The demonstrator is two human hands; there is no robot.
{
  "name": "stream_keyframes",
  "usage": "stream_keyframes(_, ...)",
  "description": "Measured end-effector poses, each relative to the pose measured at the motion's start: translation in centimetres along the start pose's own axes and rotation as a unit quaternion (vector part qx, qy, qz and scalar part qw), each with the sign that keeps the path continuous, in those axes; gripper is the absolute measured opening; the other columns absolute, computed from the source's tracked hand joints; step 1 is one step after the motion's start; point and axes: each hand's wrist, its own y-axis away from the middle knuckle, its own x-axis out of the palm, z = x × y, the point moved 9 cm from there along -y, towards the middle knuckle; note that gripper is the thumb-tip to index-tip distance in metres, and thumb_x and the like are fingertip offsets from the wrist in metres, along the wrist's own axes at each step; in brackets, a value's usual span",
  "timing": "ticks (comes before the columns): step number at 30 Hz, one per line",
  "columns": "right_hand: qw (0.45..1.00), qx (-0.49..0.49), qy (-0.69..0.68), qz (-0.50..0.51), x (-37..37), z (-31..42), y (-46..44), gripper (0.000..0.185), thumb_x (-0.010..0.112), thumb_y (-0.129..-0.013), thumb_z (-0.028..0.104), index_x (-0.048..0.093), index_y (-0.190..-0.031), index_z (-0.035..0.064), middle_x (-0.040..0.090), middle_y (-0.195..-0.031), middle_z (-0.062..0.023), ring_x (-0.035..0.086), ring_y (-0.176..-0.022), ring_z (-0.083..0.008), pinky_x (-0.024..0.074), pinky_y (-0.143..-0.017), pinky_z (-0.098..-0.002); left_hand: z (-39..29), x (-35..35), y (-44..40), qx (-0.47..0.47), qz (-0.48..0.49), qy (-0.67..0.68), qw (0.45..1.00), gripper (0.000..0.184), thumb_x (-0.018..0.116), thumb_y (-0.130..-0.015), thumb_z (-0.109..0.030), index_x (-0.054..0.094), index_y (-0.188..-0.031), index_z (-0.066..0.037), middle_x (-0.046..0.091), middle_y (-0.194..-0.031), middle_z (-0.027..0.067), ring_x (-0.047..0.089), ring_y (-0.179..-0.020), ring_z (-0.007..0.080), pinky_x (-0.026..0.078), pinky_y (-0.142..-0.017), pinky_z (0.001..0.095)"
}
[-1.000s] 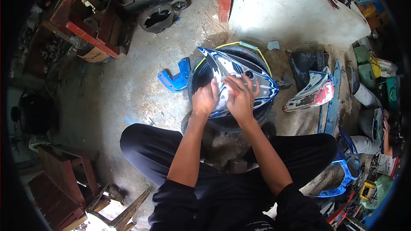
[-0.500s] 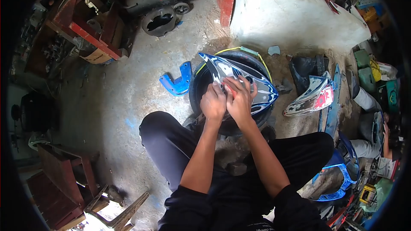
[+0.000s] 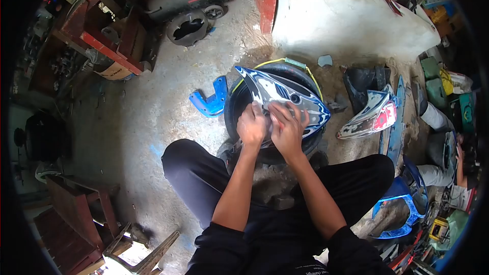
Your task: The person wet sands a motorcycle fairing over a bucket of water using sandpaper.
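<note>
A pointed motorcycle fairing panel in blue, white and grey, with worn-looking paint patches, lies tilted over a black bucket. My left hand is closed on the panel's near left edge, its thumb up by the surface. Close beside it, my right hand presses on the panel's face with bent fingers. A small reddish bit shows beneath those fingers, mostly hidden, and I cannot make out what it is.
A blue plastic piece lies on the floor left of the bucket. To the right are another worn panel and a long blue strip. A low white wall stands behind. Another person's arm shows at far right.
My right hand has slid a little toward me across the panel, uncovering more of the vents and round hole. My left hand keeps its place at the edge.
</note>
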Motion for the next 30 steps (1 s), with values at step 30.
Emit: stream_keyframes(30, 1.0, 0.011, 0.001, -0.01, 1.6, 0.0, -2.6, 0.029, 0.071, -0.087, 0.014, 0.076, -0.115, 0.0188, 0.068, -0.126, 0.0061, 0.051, -0.132, -0.027, 0.0202, -0.116, -0.0588, 0.0, 0.2, -0.1, 0.024, 0.002, 0.0, 1.0, 0.052, 0.039, -0.107, -0.041, 0.071, -0.105, 0.0, 0.07, -0.101, 0.0316, 0.063, -0.101, 0.0548, 0.048, -0.088, 0.0581)
